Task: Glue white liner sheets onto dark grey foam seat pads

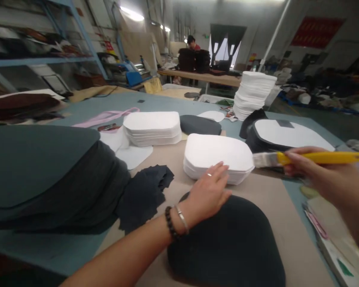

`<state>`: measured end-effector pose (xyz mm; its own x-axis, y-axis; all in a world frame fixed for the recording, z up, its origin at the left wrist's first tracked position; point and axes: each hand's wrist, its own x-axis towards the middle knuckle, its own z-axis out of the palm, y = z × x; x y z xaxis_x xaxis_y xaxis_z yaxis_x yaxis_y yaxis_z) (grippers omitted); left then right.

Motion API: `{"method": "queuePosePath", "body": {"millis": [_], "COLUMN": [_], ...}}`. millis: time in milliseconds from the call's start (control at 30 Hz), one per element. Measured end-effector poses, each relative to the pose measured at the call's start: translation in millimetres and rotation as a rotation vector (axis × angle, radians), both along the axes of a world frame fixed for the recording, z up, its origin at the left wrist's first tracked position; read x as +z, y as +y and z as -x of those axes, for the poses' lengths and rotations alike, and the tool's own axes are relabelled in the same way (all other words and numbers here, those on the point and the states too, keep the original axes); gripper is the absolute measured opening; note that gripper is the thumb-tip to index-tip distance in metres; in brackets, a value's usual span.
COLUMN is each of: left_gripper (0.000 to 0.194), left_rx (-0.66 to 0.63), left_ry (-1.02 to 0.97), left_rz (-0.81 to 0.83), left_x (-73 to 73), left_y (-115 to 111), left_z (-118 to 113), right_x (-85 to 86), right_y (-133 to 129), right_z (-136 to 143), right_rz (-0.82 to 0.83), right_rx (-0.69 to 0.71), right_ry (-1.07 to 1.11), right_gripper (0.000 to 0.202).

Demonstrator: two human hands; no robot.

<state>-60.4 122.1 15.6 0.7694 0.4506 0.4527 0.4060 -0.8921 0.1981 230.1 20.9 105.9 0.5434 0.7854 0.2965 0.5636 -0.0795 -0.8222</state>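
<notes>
My left hand (pixel 211 189) lies with its fingers stretched out, fingertips at the front edge of a stack of white rounded pads (pixel 217 153). My right hand (pixel 308 165) grips a paintbrush (pixel 320 157) by its yellow handle. The brush's pale bristles meet the right end of that stack; whether they press on it I cannot tell. Below my left hand lies a dark rounded panel (pixel 230 243) on a brown sheet (pixel 290 223). Left of it are small dark fabric pieces (pixel 143 193) in an overlapping pile.
A large pile of dark panels (pixel 42 167) fills the left side. Behind are a second white stack (pixel 152 125) and a tall white pile (pixel 253 95). At right, a white panel (pixel 296 133) lies on dark ones. A person (pixel 193 43) stands at a far table.
</notes>
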Motion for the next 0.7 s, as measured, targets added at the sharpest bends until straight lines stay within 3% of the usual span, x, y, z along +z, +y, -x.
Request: {"method": "queuePosePath", "body": {"millis": [33, 100, 200, 300, 467, 700], "left_gripper": [0.045, 0.053, 0.056, 0.058, 0.066, 0.064], "left_rx": [0.031, 0.11, 0.164, 0.146, 0.158, 0.189], "left_ry": [0.038, 0.118, 0.22, 0.232, 0.192, 0.214], "left_rz": [-0.029, -0.02, 0.015, -0.007, -0.018, -0.049], "left_x": [-1.0, -6.5, -19.2, -28.5, -32.1, -34.1], "left_y": [1.0, 3.1, 6.1, 7.5, 6.4, 6.8], "left_z": [-15.3, -34.7, -42.3, -40.7, -43.7, -47.1], "right_x": [5.2, 9.4, 6.2, 0.7, -8.2, -19.7], "right_y": [34.5, 90.5, 138.9, 158.7, 189.4, 280.3], "right_z": [27.1, 73.1, 114.2, 130.6, 141.9, 131.1], "right_rz": [0.047, 0.04, 0.188, 0.298, 0.301, 0.173], "right_rx": [0.229, 0.506, 0.723, 0.838, 0.842, 0.56], "right_ry": [0.018, 0.07, 0.08, 0.07, 0.081, 0.302], "right_gripper": [0.041, 0.04, 0.037, 0.029, 0.028, 0.026]}}
